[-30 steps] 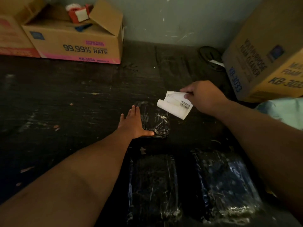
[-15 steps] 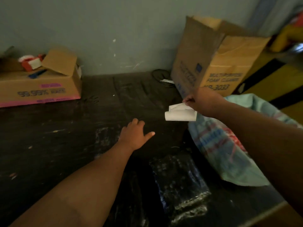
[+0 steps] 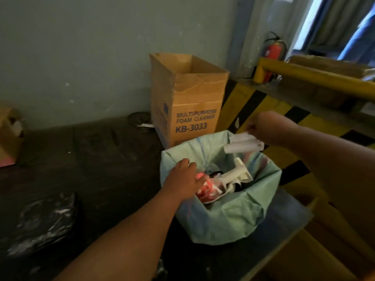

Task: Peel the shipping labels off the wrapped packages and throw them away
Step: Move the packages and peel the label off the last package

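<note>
Label [image 3: 244, 144], curled into a loose roll, hangs from the pinching fingertips of the right hand [image 3: 267, 128], just under them and above the far rim of the green-lined bin [image 3: 223, 211]. The left hand [image 3: 183, 179] reaches over the near rim with fingers straight and relaxed, gripping nothing; their tips lie close to the crumpled red-and-white scraps [image 3: 207, 188] and the earlier white labels [image 3: 239, 173] piled inside.

The main risk, as I judge it, is the adhesive: a peeled label tends to cling to the fingertips that pinch it, so opening them may not free it. A shake could then fling it past the rim toward the yellow-and-black striped floor [image 3: 261, 110] beyond the right hand. The roll also sits nearer the bin's far edge than its centre, so a drop from there could catch on the liner's fold. One wrapped package [image 3: 46, 220] lies on the dark table [image 3: 91, 159], well behind the left fingers.
</note>
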Tool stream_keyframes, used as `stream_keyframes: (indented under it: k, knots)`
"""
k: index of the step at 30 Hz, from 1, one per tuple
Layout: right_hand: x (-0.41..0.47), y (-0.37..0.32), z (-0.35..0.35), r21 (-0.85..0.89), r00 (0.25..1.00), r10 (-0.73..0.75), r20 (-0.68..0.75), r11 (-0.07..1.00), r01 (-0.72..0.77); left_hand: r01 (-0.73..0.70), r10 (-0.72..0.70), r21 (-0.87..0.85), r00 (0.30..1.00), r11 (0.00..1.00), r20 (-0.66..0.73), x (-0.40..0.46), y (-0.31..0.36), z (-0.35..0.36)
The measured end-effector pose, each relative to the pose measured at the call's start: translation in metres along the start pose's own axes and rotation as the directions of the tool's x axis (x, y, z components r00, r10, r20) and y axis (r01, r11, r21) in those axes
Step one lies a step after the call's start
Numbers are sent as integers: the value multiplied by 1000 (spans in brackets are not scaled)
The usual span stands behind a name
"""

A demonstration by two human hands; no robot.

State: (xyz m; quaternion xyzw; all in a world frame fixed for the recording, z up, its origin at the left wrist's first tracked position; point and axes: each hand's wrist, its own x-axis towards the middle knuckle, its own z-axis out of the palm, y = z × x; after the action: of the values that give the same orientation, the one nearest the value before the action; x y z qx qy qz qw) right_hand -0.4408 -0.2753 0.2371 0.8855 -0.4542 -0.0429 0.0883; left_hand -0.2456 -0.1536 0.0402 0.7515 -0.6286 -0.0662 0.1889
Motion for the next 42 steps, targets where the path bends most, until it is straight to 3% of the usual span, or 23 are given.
stream_keyframes:
  k: [5,10,16,28,36,42]
  knots:
    - [6,39,12,23,999,42,-31,999,-42,86,-87,27,995,996,57,6,16,28]
    - [19,65,16,74,992,98,-82,993,-92,109,-112,130,993,986,22,1,16,40]
    - [33,84,23,120,991,99,-87,989,-88,124,-131,102,989,987,69,2,10,44]
    - [48,82,33,138,992,80,-93,988,-67,98,-110,118,989,988,100,3,1,52]
    - [39,80,39,20,998,45,-42,999,-44,93,-101,84,991,992,90,3,2,50]
    - [35,64,50,86,999,49,-7,995,-49,91,-96,62,993,994,73,1,1,51]
